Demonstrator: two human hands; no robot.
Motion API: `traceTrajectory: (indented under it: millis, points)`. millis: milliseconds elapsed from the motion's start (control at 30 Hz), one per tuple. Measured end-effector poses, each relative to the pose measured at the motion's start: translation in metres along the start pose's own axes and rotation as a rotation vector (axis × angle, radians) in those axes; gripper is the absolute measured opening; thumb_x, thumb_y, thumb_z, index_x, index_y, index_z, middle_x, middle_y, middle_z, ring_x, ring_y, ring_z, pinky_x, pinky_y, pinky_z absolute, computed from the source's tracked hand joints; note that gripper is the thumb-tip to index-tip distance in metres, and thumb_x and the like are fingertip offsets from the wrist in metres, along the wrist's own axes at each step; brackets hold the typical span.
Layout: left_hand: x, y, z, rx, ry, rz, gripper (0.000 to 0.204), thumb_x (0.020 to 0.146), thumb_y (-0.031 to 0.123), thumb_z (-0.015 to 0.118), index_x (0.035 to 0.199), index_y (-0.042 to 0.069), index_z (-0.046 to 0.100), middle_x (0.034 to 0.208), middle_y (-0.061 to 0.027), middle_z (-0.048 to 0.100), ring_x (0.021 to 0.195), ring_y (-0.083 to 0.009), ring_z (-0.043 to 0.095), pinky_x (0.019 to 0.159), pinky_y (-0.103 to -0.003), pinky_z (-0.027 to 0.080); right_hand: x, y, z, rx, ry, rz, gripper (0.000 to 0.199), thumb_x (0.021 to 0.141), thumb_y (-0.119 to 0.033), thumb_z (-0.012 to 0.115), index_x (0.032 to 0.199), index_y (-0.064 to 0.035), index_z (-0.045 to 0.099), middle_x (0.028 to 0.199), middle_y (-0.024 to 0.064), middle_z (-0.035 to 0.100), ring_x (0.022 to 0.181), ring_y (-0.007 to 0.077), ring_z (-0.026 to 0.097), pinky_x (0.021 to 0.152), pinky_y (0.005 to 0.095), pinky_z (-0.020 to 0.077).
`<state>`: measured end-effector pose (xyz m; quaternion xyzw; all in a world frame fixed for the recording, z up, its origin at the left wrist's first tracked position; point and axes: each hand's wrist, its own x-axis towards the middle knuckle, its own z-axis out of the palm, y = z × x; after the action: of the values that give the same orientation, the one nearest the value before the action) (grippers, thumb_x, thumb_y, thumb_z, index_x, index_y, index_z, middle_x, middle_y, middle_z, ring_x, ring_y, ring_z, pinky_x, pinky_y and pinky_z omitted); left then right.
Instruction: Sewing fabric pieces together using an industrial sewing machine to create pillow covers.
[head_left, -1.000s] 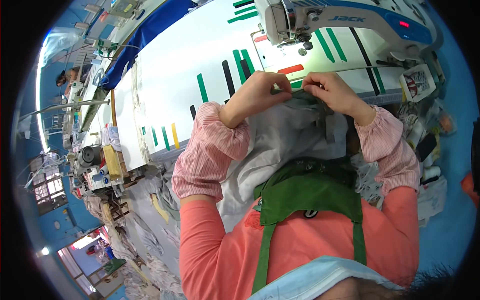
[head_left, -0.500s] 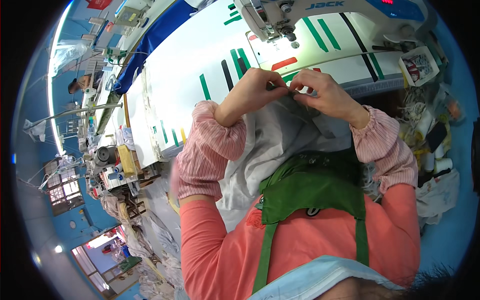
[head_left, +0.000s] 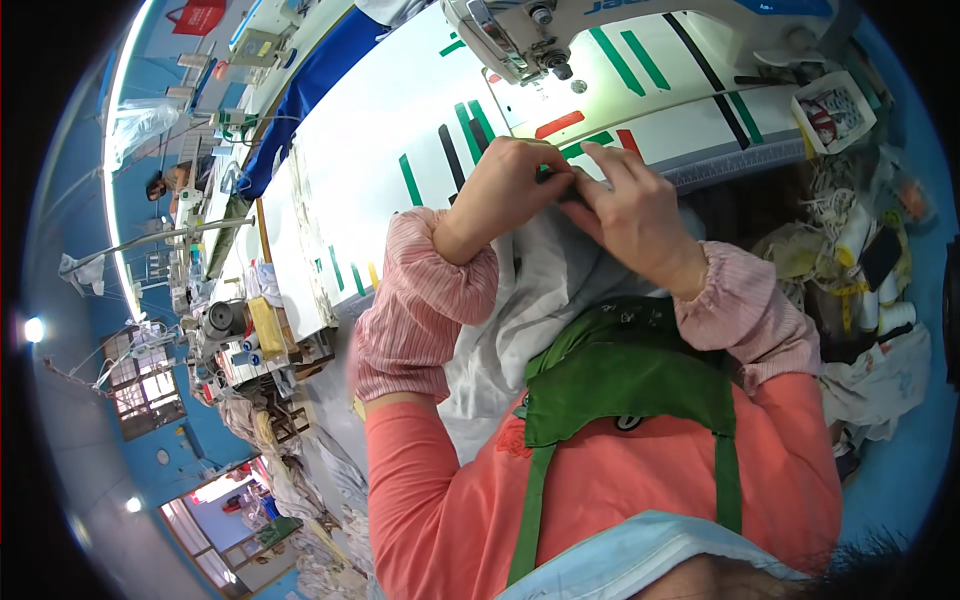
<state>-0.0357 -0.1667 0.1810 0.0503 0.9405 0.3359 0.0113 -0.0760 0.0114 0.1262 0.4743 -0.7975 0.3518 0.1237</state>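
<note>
My left hand (head_left: 512, 185) is closed in a pinch at the upper edge of a grey-white cloth (head_left: 545, 275), which hangs down over my lap. Against its fingertips, my right hand (head_left: 637, 212) bends its thumb and forefinger together at the same edge. The exact bit between the fingertips is mostly covered; something dark shows beside the left thumb. Just beyond both hands stands a white sewing machine (head_left: 535, 40), its needle area lit, over a white table (head_left: 350, 190) marked with green, black and red tape strips.
A ruler strip (head_left: 735, 168) runs along the table's near edge. To the right are a small white box (head_left: 833, 112) of odds and ends, thread spools (head_left: 853, 240) and heaped scraps. Far left, a person (head_left: 172, 182) sits among other machines. A green apron (head_left: 630, 385) covers my front.
My right hand has turned and drawn in lower against the left, its fingers now pointing more upward. The cloth between the hands is less spread out. The view has shifted slightly.
</note>
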Motion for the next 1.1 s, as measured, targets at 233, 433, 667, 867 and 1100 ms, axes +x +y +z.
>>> traceTrajectory:
  millis: [233, 433, 667, 867, 1100]
  points:
    - [-0.001, -0.001, -0.006, 0.014, 0.04, 0.002, 0.013, 0.075, 0.009, 0.068, 0.083, -0.002, 0.069, 0.069, -0.0164, 0.065, 0.06, -0.0253, 0.063, 0.06, -0.032, 0.05, -0.011, 0.018, 0.017, -0.046, 0.048, 0.13, 0.024, 0.077, -0.012, 0.067, 0.099, -0.003, 0.065, 0.102, 0.0124, 0.065, 0.091, 0.0299, 0.063, 0.077, 0.037, 0.053]
    - [-0.002, -0.004, -0.013, -0.111, -0.008, -0.21, 0.015, 0.078, 0.013, 0.07, 0.085, -0.001, 0.07, 0.066, -0.0111, 0.064, 0.062, -0.0156, 0.061, 0.059, -0.028, 0.048, -0.01, 0.055, 0.014, 0.521, -0.084, 0.347, 0.016, 0.081, -0.006, 0.064, 0.095, 0.0018, 0.064, 0.085, 0.0135, 0.066, 0.077, 0.0233, 0.064, 0.07, 0.0319, 0.0496]
    - [-0.007, -0.018, -0.018, -0.335, -0.027, -0.291, 0.016, 0.082, 0.015, 0.068, 0.087, -0.001, 0.07, 0.068, -0.0027, 0.063, 0.067, -0.0091, 0.059, 0.062, -0.024, 0.046, -0.001, 0.075, 0.003, 0.978, -0.374, 0.598, 0.014, 0.086, -0.008, 0.065, 0.095, 0.0029, 0.064, 0.077, -0.0009, 0.061, 0.073, 0.006, 0.053, 0.069, 0.0219, 0.0434]
    - [-0.01, -0.024, -0.014, -0.469, -0.034, -0.32, 0.016, 0.081, 0.013, 0.069, 0.087, -0.001, 0.069, 0.069, -0.0019, 0.063, 0.066, -0.0062, 0.056, 0.061, -0.022, 0.044, 0.001, 0.084, -0.004, 0.956, -0.433, 0.574, 0.012, 0.086, -0.009, 0.067, 0.088, 0.0022, 0.063, 0.075, -0.0052, 0.056, 0.072, 0.0031, 0.048, 0.067, 0.0197, 0.0403]
    - [-0.011, -0.026, -0.012, -0.381, -0.012, -0.282, 0.014, 0.081, 0.012, 0.069, 0.087, -0.001, 0.069, 0.069, -0.0011, 0.063, 0.065, -0.0057, 0.056, 0.06, -0.022, 0.045, 0.005, 0.08, -0.013, 0.853, -0.321, 0.428, 0.008, 0.086, -0.004, 0.065, 0.083, 0.0016, 0.062, 0.07, -0.0025, 0.057, 0.066, 0.0039, 0.048, 0.062, 0.0203, 0.0407]
